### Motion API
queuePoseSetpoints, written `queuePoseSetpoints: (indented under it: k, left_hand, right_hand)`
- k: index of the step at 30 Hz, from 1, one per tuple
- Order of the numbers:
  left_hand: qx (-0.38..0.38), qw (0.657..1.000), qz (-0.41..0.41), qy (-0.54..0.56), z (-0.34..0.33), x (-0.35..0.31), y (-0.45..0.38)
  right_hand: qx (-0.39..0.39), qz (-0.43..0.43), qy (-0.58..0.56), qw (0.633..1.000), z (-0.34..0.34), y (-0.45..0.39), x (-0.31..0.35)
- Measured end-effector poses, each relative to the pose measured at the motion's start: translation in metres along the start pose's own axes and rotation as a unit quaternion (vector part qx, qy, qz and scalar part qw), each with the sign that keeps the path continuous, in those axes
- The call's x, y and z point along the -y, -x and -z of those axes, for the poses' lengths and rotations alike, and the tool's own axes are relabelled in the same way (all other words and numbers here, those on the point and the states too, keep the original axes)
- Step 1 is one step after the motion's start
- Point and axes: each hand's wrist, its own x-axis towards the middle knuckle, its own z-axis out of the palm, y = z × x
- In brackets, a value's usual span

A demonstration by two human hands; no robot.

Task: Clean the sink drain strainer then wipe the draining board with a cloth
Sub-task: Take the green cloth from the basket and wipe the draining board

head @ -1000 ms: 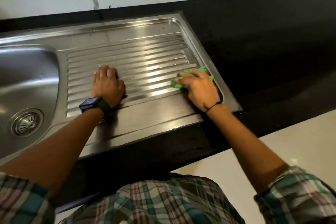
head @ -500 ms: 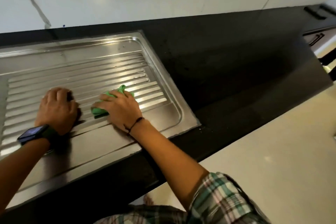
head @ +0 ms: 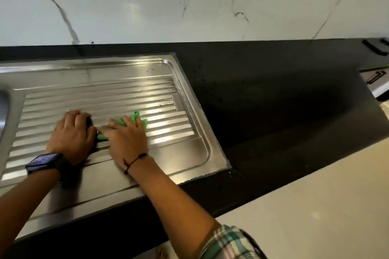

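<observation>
Now the right hand [head: 126,139] is pressing the green cloth [head: 137,121] flat onto the ribs of the draining board [head: 179,153], fingers spread over it, while just beside it the left hand [head: 72,135] is resting palm-down with fingers loosely curled, holding nothing. Wiping looks underway at mid-board; farther back, droplets are sitting on the ribs, so that stretch seems left. Strainer: out of view, cannot tell.
</observation>
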Motion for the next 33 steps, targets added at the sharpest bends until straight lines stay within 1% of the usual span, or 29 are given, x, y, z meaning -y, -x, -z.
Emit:
queuePoseSetpoints:
  k: [2,3,4,6,8,10,12,13,16,18,20,22,23,26,28,30,33]
  left_hand:
    - [-0.008,1.000,0.003,0.009,0.000,0.002,0.000]
    - [-0.010,1.000,-0.001,0.013,0.001,0.000,-0.001]
    - [-0.007,1.000,-0.005,0.014,0.003,0.000,-0.001]
    - [-0.001,1.000,-0.005,0.015,0.007,-0.001,0.000]
    - [-0.002,1.000,-0.012,0.009,0.008,-0.003,0.002]
    - [-0.006,1.000,-0.020,-0.005,0.009,-0.007,0.003]
    - [-0.013,0.999,-0.027,-0.015,0.009,-0.011,0.004]
    - [-0.012,0.999,-0.030,-0.017,0.009,-0.013,0.004]
    - [-0.001,1.000,-0.026,-0.010,0.007,-0.010,-0.001]
    - [0.005,1.000,-0.025,0.005,0.004,-0.006,-0.003]
    - [0.009,0.999,-0.024,0.029,0.004,-0.001,-0.003]
    - [0.011,0.999,-0.019,0.050,0.005,0.002,-0.001]
    - [0.014,0.998,-0.018,0.058,0.007,0.001,-0.001]
    - [0.019,0.998,-0.015,0.059,0.008,0.002,0.002]
    - [0.013,0.998,-0.024,0.051,0.008,-0.001,0.003]
    - [0.008,0.999,-0.028,0.040,0.009,-0.004,0.004]
    - [-0.001,1.000,-0.023,0.021,0.010,-0.007,0.001]
  right_hand:
    - [0.009,0.034,0.001,0.999,0.001,-0.005,0.003]
    - [0.010,0.039,0.006,0.999,0.007,-0.006,-0.008]
    - [0.013,0.026,0.006,1.000,0.016,-0.005,-0.023]
    - [0.005,-0.052,-0.001,0.999,0.035,0.003,-0.064]
    - [-0.021,-0.132,0.020,0.991,0.050,0.017,-0.101]
    - [-0.046,-0.163,0.039,0.985,0.052,0.025,-0.113]
    - [-0.069,-0.167,0.049,0.982,0.042,0.017,-0.096]
    - [-0.064,-0.154,0.048,0.985,0.034,0.011,-0.081]
    - [-0.018,-0.059,0.037,0.997,0.002,-0.010,-0.020]
    - [0.002,-0.027,0.021,0.999,-0.010,-0.020,0.006]
    - [0.022,-0.002,0.021,1.000,-0.005,-0.024,0.006]
    - [0.028,0.011,0.038,0.999,0.007,-0.020,-0.013]
    - [0.018,-0.005,0.045,0.999,0.014,-0.017,-0.028]
    - [-0.042,-0.112,0.052,0.991,0.034,0.000,-0.082]
    - [-0.059,-0.168,0.071,0.981,0.047,0.009,-0.109]
    - [-0.059,-0.188,0.081,0.977,0.048,0.008,-0.113]
    - [-0.077,-0.211,0.077,0.971,0.041,-0.001,-0.088]
